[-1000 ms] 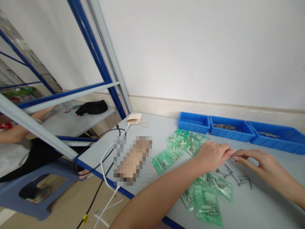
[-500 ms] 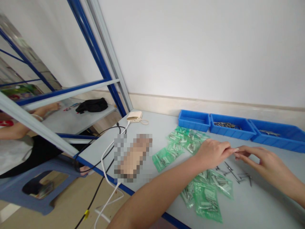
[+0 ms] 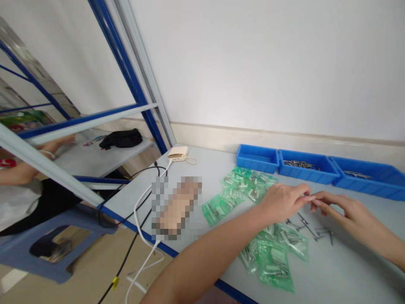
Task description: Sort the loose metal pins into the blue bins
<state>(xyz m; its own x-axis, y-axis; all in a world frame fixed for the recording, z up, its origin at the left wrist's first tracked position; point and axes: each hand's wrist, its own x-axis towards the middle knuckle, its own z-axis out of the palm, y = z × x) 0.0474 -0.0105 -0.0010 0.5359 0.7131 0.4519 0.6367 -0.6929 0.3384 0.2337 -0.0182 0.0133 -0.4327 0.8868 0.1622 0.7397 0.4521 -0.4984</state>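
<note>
Slim silver metal pieces (image 3: 311, 231) lie loose on the pale grey tabletop (image 3: 357, 274), just near of the bare left hand (image 3: 281, 202) and right hand (image 3: 351, 210). Their fingertips meet; I cannot tell what either pinches. Translucent green plastic bags (image 3: 275, 264) lie left; blue plastic bins (image 3: 305, 174) stand far.
</note>
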